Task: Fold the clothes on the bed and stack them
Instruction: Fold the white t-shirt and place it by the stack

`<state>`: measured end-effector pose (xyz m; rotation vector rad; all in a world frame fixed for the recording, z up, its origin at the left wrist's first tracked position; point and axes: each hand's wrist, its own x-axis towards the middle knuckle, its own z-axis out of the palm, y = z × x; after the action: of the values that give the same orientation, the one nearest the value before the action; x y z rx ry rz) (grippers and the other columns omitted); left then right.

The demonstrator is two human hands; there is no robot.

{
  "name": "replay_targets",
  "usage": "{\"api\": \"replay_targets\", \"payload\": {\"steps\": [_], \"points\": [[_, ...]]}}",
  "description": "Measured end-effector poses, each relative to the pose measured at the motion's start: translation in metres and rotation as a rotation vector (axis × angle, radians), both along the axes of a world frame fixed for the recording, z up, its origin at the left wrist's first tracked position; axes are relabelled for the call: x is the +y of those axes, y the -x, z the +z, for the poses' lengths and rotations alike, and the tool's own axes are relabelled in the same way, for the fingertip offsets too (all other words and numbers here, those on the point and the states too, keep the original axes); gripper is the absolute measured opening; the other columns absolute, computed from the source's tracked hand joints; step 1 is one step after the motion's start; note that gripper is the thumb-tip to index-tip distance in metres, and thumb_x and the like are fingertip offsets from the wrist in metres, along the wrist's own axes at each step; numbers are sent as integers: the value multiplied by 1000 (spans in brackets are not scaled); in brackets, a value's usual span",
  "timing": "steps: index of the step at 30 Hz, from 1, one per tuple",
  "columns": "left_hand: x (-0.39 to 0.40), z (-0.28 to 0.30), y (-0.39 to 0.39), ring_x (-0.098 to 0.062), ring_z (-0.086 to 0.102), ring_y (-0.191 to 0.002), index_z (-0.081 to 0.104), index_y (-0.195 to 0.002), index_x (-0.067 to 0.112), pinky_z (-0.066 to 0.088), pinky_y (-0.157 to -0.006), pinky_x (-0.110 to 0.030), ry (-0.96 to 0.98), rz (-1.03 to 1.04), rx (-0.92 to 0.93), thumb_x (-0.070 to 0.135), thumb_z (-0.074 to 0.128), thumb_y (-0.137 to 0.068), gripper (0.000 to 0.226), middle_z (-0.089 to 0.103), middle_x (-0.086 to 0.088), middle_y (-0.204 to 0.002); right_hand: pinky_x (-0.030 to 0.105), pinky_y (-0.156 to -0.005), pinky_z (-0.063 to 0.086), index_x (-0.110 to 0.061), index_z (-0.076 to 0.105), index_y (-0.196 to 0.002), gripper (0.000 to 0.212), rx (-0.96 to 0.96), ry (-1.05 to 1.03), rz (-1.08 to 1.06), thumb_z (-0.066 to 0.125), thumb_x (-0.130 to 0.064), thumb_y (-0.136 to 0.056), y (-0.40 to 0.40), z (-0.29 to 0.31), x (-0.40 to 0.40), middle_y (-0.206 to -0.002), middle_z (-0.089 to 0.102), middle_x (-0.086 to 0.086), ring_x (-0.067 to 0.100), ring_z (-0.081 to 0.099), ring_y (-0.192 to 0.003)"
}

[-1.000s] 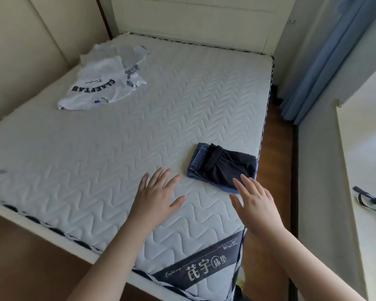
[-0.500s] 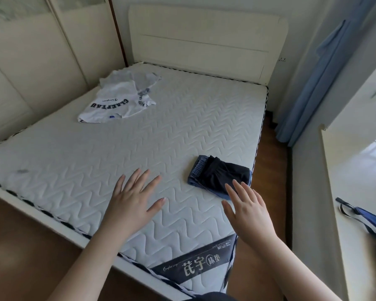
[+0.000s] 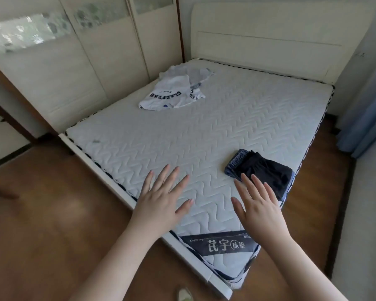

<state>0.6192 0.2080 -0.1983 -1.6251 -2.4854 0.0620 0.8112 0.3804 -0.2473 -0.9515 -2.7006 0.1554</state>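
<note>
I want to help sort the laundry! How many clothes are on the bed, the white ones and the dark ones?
White or pale clothes: 2, a white T-shirt with dark letters and a pale grey garment partly under it, both unfolded near the headboard.
Dark clothes: 1, the folded dark shorts by the near right edge.
Total: 3, as far as the picture shows.
</note>
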Motion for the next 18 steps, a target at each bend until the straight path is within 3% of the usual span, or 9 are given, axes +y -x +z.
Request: {"api": "replay_targets", "payload": {"steps": [9,18], "points": [[-131,6,36,-18,12,-150,32,-150,33,11,-119,-50,-1,225,-22,65,21,-97,64,28,2,-159,43,-113,21,-16,53,-140,58,-29,-7,218,28,-48,-100,76,7,-92,-147,50,8,30,42,-139],[-311,1,114,-19,17,-149,34,-149,31,12,-120,-51,-5,475,-57,65,24,-97,63,31,2,-157,39,-117,13,-19,47,-145,59,-42,10,462,23,-50,-101,218,11,-238,-152,43,3,26,36,-143]]}}
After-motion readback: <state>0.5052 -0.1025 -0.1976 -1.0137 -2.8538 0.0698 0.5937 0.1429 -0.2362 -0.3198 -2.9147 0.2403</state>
